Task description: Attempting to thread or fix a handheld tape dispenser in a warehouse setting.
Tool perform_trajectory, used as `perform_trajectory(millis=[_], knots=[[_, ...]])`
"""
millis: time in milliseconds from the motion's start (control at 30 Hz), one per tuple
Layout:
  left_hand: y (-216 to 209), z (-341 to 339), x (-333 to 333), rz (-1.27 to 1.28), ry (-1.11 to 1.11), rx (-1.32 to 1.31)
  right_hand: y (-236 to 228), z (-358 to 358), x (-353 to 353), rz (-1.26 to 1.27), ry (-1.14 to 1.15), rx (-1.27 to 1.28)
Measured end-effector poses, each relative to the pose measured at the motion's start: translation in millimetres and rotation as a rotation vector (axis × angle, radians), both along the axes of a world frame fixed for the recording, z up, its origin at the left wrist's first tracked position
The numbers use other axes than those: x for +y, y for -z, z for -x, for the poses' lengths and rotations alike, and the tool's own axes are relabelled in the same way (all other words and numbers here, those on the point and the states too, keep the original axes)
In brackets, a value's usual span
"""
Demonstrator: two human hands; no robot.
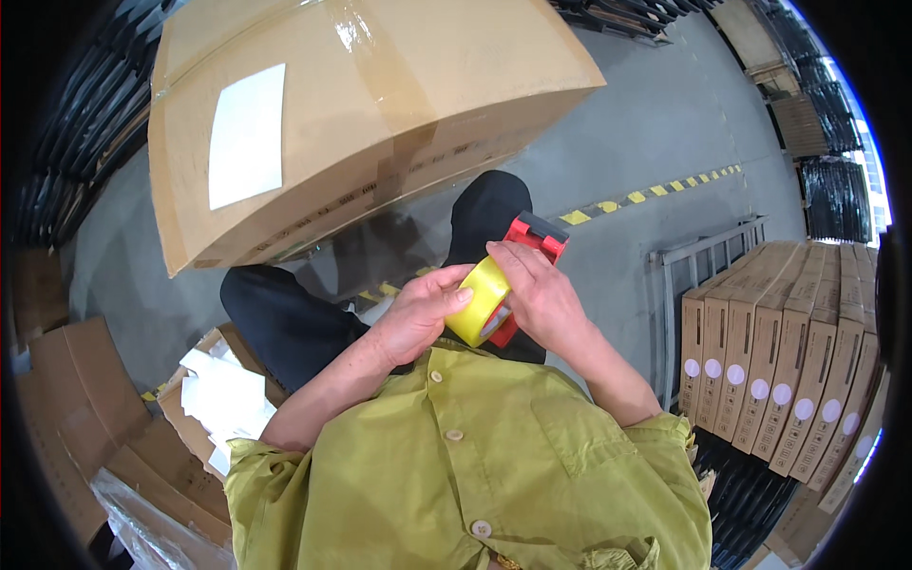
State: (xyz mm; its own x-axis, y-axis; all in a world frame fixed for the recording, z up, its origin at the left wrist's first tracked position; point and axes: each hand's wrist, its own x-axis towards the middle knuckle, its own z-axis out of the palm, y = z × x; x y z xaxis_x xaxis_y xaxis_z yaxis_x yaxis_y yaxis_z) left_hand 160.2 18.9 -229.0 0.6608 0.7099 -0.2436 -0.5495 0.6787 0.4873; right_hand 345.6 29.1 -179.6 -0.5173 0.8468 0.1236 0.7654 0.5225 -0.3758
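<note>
Below a large cardboard box (351,114) bearing a blank white label (247,133), the left hand (418,313) and right hand (537,294) both close on a yellow tape roll (480,302) in a red dispenser (534,234). Flat cartons (788,361) with round white stickers stand right; grey floor (655,123) lies open beyond.

Grey concrete floor (655,123), yellow-black striped line (655,193) beyond hands. Stacked flat cartons (788,351) right of hands; black pallets (836,195) farther right. Daylight upper right.

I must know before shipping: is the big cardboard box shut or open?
Shut: the big cardboard box has its top flaps closed, with clear tape along the seam.
</note>
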Motion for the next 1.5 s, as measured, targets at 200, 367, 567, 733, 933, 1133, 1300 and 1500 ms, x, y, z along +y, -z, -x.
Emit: perform_trajectory(millis=[200, 367, 567, 733, 933, 1133, 1300, 1500], knots=[[-4, -2, -12, 0.061, -0.065, 0.117, 11, -5, -6, 0.066, 0.02, -0.001], [-8, -7, -13, 0.065, -0.075, 0.197, 5, -7, -5, -0.033, -0.058, -0.162], [5, -17, -14, 0.141, -0.123, 0.194, 19, -12, -7, 0.011, -0.043, -0.168], [8, -18, -14, 0.176, -0.137, 0.153, 19, -9, -3, 0.024, -0.063, -0.155], [6, -17, -11, 0.239, -0.123, 0.108, 21, -10, -4, 0.025, -0.063, -0.156], [8, -20, -16, 0.128, -0.171, 0.113, 23, -16, -5, 0.059, -0.015, -0.072], [4, -21, -17, 0.149, -0.163, 0.158, 19, -14, -9, 0.064, 0.006, -0.051], [-3, -21, -18, 0.192, -0.187, 0.187, 19, -11, -11, -0.008, -0.022, -0.123]])
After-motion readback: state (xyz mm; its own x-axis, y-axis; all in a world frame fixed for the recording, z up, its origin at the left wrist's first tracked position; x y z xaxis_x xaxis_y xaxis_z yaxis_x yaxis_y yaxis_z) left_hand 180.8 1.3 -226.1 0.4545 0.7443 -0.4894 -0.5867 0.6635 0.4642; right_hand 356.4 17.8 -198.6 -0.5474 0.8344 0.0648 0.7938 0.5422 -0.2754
